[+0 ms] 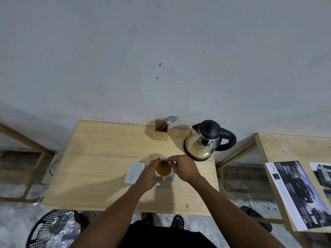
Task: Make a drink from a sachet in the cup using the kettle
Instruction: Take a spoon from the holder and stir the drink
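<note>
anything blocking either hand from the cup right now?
Nothing visible. The left hand already wraps the cup from its left side, and the right hand is at the rim, fingers over the drink. The kettle stands clear behind.

Both hands (148,174) at cup (163,170), kettle (206,140) behind

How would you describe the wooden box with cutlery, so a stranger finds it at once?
Start at the light wooden table against the wall. At its far edge, left of the steel kettle, stands the small square wooden box. Only it holds cutlery, with a spoon sticking out.
</note>
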